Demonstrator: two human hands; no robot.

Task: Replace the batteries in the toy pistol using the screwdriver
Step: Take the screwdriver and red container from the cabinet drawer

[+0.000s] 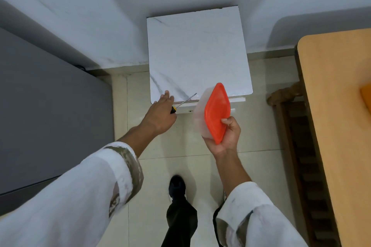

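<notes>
Setup | screwdriver (184, 101) held by left hand (161, 113) at table (196, 50) edge | box (216, 111) gripped by right hand (226, 136) | next, judged: both to be set down

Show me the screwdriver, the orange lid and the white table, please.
screwdriver (185, 101), head view, on its metal shaft
orange lid (216, 110), head view, on its flat middle
white table (196, 52), head view, on its bare top

I am standing in a plain home room, floor tiles (160, 166) running underfoot, white walls (100, 16) meeting behind a marble table (196, 56), wooden table (337, 106) sitting right.
</notes>
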